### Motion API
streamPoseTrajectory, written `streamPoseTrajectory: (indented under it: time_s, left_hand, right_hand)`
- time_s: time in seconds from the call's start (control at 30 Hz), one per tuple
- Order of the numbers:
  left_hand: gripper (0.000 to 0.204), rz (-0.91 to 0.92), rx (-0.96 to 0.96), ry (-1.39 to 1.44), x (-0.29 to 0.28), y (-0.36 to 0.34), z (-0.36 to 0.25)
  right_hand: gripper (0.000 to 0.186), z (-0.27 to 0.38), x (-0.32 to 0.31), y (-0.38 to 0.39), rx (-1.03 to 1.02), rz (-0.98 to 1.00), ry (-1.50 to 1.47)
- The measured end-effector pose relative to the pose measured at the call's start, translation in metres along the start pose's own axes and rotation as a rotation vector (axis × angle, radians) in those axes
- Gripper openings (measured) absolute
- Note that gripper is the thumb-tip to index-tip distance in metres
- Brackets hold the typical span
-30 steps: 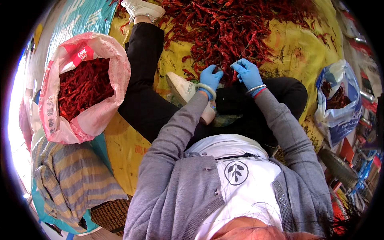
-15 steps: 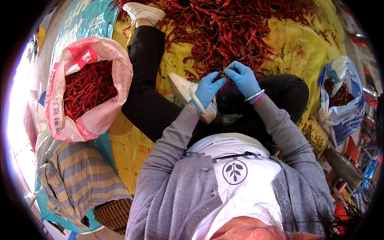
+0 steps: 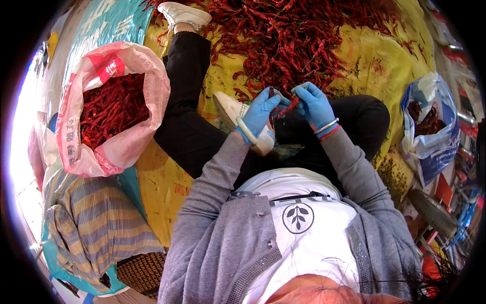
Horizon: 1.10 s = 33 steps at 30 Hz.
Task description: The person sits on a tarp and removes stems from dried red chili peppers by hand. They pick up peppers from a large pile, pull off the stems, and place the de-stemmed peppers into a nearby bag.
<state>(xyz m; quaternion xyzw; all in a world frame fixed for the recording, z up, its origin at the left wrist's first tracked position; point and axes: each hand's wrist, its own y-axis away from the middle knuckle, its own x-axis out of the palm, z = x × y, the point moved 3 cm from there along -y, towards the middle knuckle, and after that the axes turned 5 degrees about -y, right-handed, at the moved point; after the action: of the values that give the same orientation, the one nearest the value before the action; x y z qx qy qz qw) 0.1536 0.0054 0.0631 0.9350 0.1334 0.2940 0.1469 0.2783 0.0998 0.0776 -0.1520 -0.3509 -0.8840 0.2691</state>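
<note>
My left hand (image 3: 258,112), in a blue glove, pinches a dark red dried chili (image 3: 271,96) above my lap. Beside it my right hand (image 3: 312,106), also gloved, has thumb and forefinger closed on another red chili (image 3: 289,107), which hangs toward the left hand. Just beyond both hands lies a large heap of dried red chilies (image 3: 283,35) with stalks, spread over a yellow sheet (image 3: 369,66). My white shoe (image 3: 228,109) is partly behind my left hand.
A pink-and-white sack (image 3: 68,137) of red chilies stands at the left, above striped cloth (image 3: 96,218). A blue-and-white bag (image 3: 433,159) holding darker chilies sits at the right, with a wheel (image 3: 433,213) and metal clutter behind it. A turquoise sheet (image 3: 106,25) lies at upper left.
Both hands first came together around the chili, my left moving inward. Since then they have parted slightly, my right shifting right, and a red chili now shows between them.
</note>
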Motion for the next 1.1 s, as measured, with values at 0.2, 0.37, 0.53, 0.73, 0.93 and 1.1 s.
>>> streamPoseTrajectory:
  time_s: [0.2,0.37,0.53,0.73,0.93,1.1]
  left_hand:
    - [0.015,0.091,-0.162,-0.115,0.016,0.003,0.014]
    - [0.01,0.126,0.065,-0.148,0.027,0.008,0.009]
    - [0.01,0.2,-0.078,-0.105,0.024,0.021,0.0]
    - [0.011,-0.071,-0.063,0.185,-0.044,0.05,-0.02]
    - [0.011,-0.242,0.132,0.197,-0.065,0.039,-0.032]
    - [0.008,-0.346,0.056,0.171,-0.084,0.042,-0.034]
  right_hand:
    - [0.007,0.001,0.009,0.008,-0.459,-0.016,0.362]
    - [0.01,0.009,0.003,0.016,0.063,0.012,-0.073]
    - [0.014,0.045,-0.011,0.048,0.208,0.255,0.042]
    - [0.015,0.121,-0.06,0.115,0.284,0.7,1.521]
    - [0.012,-0.009,0.029,-0.007,-0.405,0.568,1.347]
    - [0.013,-0.056,0.051,-0.052,-0.375,0.586,1.58]
